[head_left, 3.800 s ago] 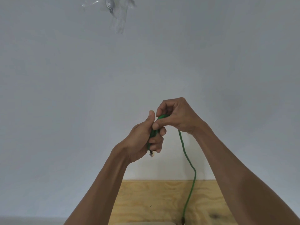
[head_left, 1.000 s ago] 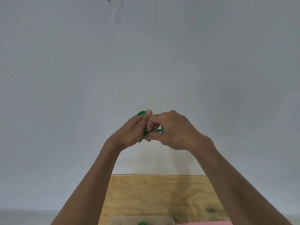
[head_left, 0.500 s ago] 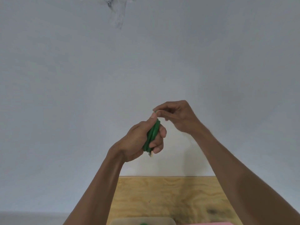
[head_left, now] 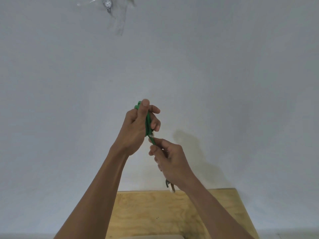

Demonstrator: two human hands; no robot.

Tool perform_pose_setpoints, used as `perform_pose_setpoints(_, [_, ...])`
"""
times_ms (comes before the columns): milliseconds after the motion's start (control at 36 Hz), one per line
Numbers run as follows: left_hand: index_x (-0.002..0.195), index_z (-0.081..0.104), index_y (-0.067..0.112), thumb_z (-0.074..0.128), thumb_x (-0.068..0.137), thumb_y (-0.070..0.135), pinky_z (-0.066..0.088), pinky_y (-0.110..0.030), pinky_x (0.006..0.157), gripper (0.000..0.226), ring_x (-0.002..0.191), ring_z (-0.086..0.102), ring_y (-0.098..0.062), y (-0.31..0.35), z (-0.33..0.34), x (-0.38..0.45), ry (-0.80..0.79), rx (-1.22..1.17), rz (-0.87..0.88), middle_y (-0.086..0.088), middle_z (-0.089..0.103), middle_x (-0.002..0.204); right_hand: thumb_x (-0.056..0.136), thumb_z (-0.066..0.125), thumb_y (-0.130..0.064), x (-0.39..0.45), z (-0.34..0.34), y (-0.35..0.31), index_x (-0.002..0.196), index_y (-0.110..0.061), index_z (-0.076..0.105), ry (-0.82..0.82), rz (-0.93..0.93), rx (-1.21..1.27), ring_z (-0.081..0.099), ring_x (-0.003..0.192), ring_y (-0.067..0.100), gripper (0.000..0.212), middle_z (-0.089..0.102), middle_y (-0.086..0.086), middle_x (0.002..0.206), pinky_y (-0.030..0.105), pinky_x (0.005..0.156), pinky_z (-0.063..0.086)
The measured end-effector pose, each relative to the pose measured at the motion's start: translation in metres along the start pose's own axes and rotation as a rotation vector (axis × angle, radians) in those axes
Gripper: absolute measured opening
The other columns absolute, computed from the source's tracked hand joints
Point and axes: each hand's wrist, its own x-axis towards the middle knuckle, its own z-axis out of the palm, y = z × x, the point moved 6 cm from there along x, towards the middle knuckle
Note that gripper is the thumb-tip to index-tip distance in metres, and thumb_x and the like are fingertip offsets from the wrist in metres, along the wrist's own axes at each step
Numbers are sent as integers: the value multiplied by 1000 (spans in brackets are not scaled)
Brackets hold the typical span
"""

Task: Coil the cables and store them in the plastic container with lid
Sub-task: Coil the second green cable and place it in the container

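A thin green cable (head_left: pixel 148 121) is bunched into a small coil inside my left hand (head_left: pixel 138 126), which is raised in front of the white wall with thumb pointing up. A short free tail of the green cable runs down from the coil into my right hand (head_left: pixel 170 163), which is closed around it just below and to the right. A pale connector end (head_left: pixel 170 187) sticks out under my right wrist. The pale rim of the plastic container (head_left: pixel 151 237) barely shows at the bottom edge; its inside and lid are out of sight.
A plywood tabletop (head_left: pixel 155 213) lies below my forearms against a plain white wall (head_left: pixel 224 83). A metal hook under clear tape (head_left: pixel 107 5) is fixed high on the wall.
My right hand has dropped from above the coil to below it and now grips the cable's tail. My left hand has risen slightly with the coil.
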Motion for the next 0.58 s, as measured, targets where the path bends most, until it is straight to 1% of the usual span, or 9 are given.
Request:
perform_pose_setpoints(83, [99,63,4,37,94,58,42,-34,59,60,61,57,-21,-8,-5,-1,79,-22,10,1,50,58,101,54,-18,-2,3,-7,122,-22,66,-55,-1,-117,47,53,8,25,68,-8,79,24,51,41])
perform_pose_setpoints(167, [101,64,7,35,97,58,44,-33,57,58,62,59,-20,-12,-10,-2,152,-61,9,3,51,58,101,50,-17,-3,3,-12,131,-19,61,-115,4,-297,49,50,4,32,63,-14,76,19,51,42])
perform_pose_setpoints(250, [100,63,8,31,104,53,44,-35,58,55,59,58,-19,-11,-15,-1,231,-221,-29,1,48,58,103,48,-16,-5,5,-16,138,-18,57,-144,-19,-422,54,52,-4,37,65,-13,90,11,52,41])
perform_pose_setpoints(306, [98,63,8,31,105,52,43,-35,57,55,57,57,-19,-9,-16,1,228,-254,-40,1,47,57,103,47,-15,-6,4,-18,139,-18,57,-111,-55,-459,56,63,-14,37,67,-7,98,5,60,42])
perform_pose_setpoints(361, [98,63,8,33,102,54,43,-33,56,55,59,57,-20,-6,-16,0,191,-157,-30,2,49,56,102,48,-15,-8,3,-24,136,-18,59,-84,-93,-515,55,71,-16,35,69,-5,100,2,65,41])
perform_pose_setpoints(472, [99,64,7,40,93,60,46,-37,63,58,66,61,-23,-12,-16,-6,88,26,-27,-2,58,61,101,48,-13,-11,-1,-50,132,-18,61,-156,-129,-693,56,61,-8,34,68,-9,95,4,60,41])
perform_pose_setpoints(500, [102,64,6,40,92,62,47,-39,67,62,69,62,-25,-14,-16,-7,70,68,-36,-4,62,64,101,48,-14,-11,-2,-57,132,-20,62,-190,-132,-764,58,66,-4,35,70,-6,99,6,65,44])
perform_pose_setpoints(556, [102,65,5,37,92,65,50,-39,73,67,72,64,-23,-19,-17,-10,38,187,-70,-8,69,71,100,48,-19,-10,-6,-73,123,-25,66,-224,-164,-966,64,81,13,30,70,0,101,30,76,56])
perform_pose_setpoints(583, [100,66,7,36,93,66,53,-38,76,67,72,66,-22,-22,-16,-11,17,271,-87,-8,72,74,99,49,-23,-9,-7,-82,117,-27,67,-221,-201,-1100,65,86,21,26,70,1,99,38,78,56])
